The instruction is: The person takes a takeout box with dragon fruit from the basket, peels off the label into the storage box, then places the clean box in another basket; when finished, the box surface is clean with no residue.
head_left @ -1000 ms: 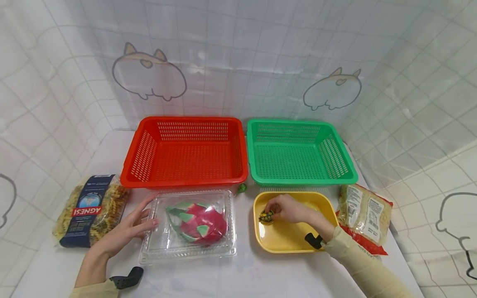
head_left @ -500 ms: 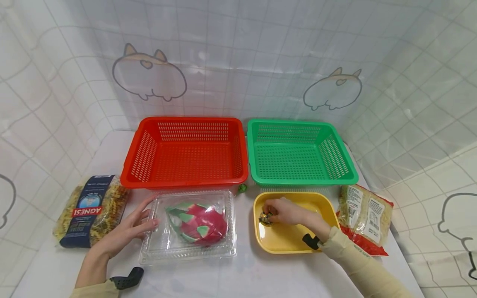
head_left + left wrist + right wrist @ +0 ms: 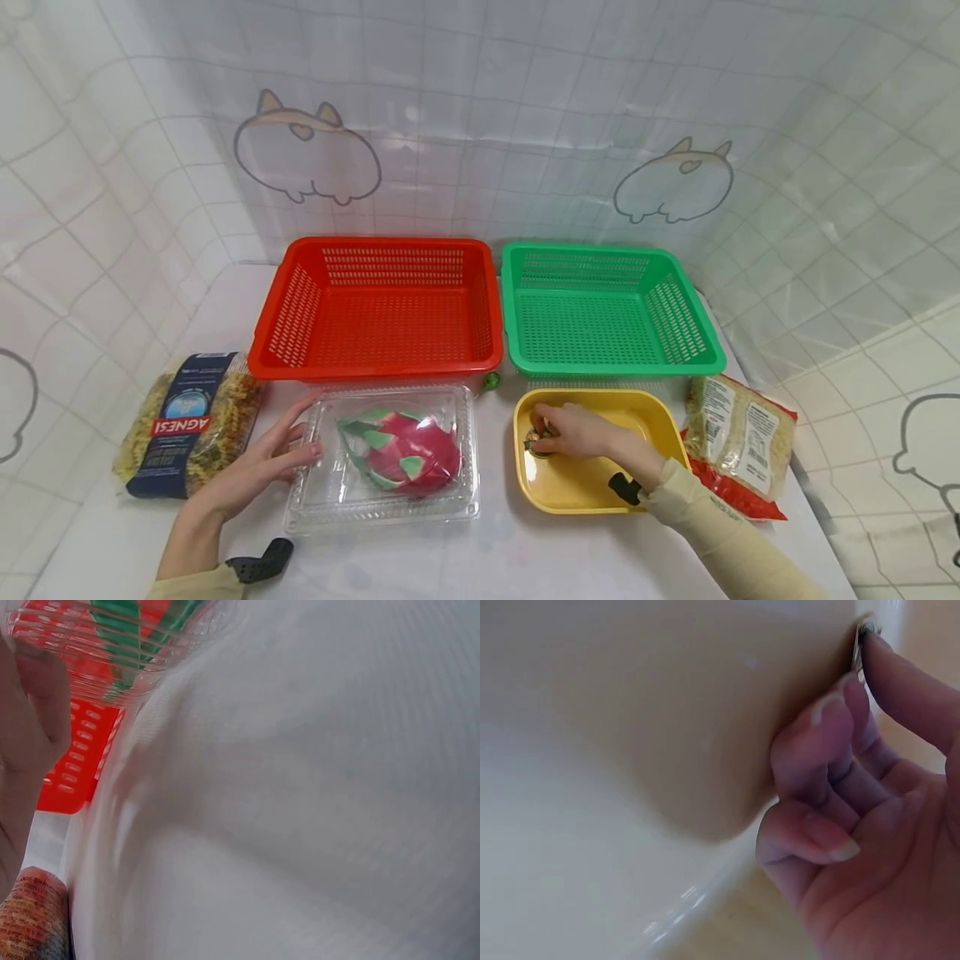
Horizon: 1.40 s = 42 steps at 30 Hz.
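Note:
My right hand point(image 3: 577, 431) reaches into a yellow tub point(image 3: 600, 492). Its thumb and fingertips pinch a small, flat, dark disc with gold markings point(image 3: 538, 443) near the tub's left wall; in the right wrist view the disc point(image 3: 858, 646) shows nearly edge-on between thumb and finger, the other fingers curled below. My left hand point(image 3: 258, 467) rests at the left edge of a clear plastic clamshell box point(image 3: 322, 500), fingers relaxed and thumb touching its side. Inside the box lies a pink dragon fruit point(image 3: 420, 458) with green scales. In the left wrist view, the box point(image 3: 82, 667) appears beside the fingers.
A red basket point(image 3: 375, 372) and a green basket point(image 3: 615, 368) stand side by side behind. Left lies a pasta bag point(image 3: 176, 433); right, a grain bag point(image 3: 742, 433) with red trim. A small green item point(image 3: 491, 381) sits between baskets, box and tub.
The disc, lying flatter before, now looks tipped up in the right fingers, which have shifted slightly around it. The left hand stays on the box. The head view has shifted slightly.

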{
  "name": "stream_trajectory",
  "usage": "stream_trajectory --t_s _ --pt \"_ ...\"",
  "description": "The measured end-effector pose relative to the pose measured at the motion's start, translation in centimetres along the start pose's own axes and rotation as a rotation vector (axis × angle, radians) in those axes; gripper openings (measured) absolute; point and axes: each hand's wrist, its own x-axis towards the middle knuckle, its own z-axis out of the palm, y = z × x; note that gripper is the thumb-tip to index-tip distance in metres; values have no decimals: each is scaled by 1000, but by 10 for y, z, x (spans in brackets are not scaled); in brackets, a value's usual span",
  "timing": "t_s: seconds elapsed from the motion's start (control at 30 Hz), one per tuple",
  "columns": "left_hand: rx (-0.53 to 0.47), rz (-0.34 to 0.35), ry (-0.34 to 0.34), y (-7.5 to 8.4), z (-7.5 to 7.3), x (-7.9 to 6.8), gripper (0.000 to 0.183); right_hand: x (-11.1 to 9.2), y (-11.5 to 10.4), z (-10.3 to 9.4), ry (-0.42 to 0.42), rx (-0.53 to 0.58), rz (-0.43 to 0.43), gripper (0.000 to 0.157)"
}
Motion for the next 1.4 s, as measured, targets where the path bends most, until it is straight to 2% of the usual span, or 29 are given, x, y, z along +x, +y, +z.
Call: stream_trajectory --t_s 0.13,0.4,0.7,0.77,0.87,1.03,1.4 --pt "5 14 1 0 0 0 81 -6 5 -4 -16 59 -4 21" --pt "2 15 -1 -1 0 1 81 -12 16 -9 -36 92 -65 15" --pt "-4 13 -10 -3 1 3 82 -22 21 -19 -106 171 -66 6" --pt "-4 15 -10 -3 1 2 81 -27 18 -25 -115 212 -54 3" --pt "-2 17 -6 -2 0 2 81 -34 11 -36 -104 280 -32 7" --pt "1 15 -1 -2 0 2 82 -42 -5 -47 -50 391 -14 15" --pt "8 5 7 -4 -1 4 81 -37 -42 -35 4 539 -97 25"
